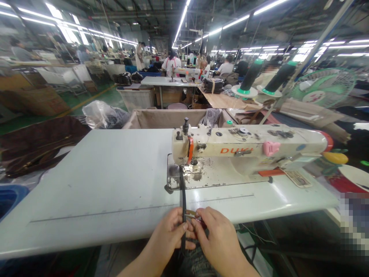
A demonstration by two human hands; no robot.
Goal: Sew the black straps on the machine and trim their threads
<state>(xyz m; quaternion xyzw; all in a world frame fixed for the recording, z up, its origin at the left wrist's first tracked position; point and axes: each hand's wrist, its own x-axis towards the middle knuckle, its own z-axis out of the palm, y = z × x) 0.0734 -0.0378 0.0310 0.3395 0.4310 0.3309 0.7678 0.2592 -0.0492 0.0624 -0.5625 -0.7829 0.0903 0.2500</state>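
A narrow black strip (183, 192) runs from under the needle area of a white sewing machine (250, 144) down over the table's front edge. My left hand (173, 232) is closed on the strip, pinching it between thumb and fingers near that edge. Close against it on the right, my right hand (215, 231) has its fingers closed round a small tool (201, 222) with a reddish part. A thin yellowish piece (190, 212) shows between the two hands, beside the strip; its exact shape is too small to tell.
The white table (115, 173) bears a printed ruler line. Thread cones (250, 79) and a green fan (323, 88) stand behind right. Brown fabric (43, 142) lies left, beside a blue tub (11, 196). A fabric-lined bin (161, 118) is behind the table; people sit farther back.
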